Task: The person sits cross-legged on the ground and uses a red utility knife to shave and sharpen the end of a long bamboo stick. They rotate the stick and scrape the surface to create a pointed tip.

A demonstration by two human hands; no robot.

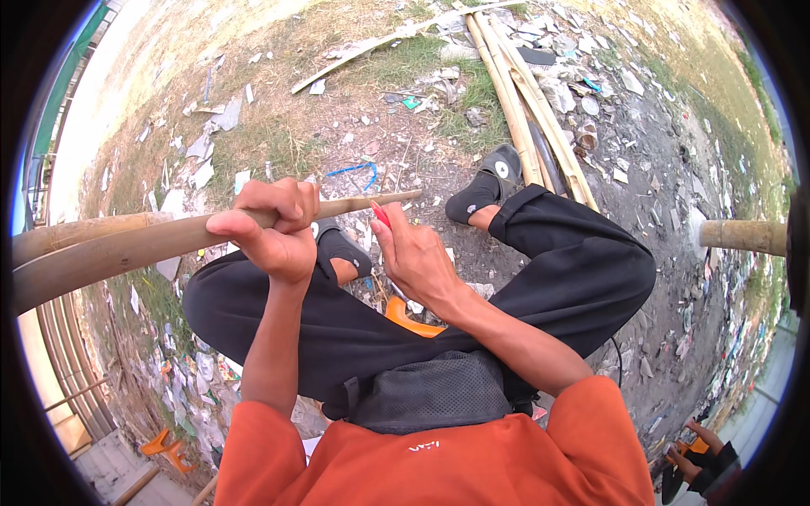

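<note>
A long bamboo pole (pixel 139 251) runs in from the left and tapers to a tip in front of me. My left hand (pixel 283 232) wraps its fingers around the pole near that thin end, with the thumb stretched out along it. Close to the tip, my right hand (pixel 415 260) pinches a slim red pencil-like thing (pixel 381 214); its pointed end touches or nearly touches the pole. Most of it is hidden by the fingers. Between my legs, below the right hand, lies a tool with an orange handle (pixel 412 319); its kind is partly hidden.
Several bamboo poles (pixel 527 110) lie ahead to the right, and a thin bamboo strip (pixel 371 49) lies farther off. A second pole (pixel 84 236) sits behind mine. Another bamboo end (pixel 742 237) juts in at right. Scraps litter the ground. Another person's hands (pixel 707 443) show at lower right.
</note>
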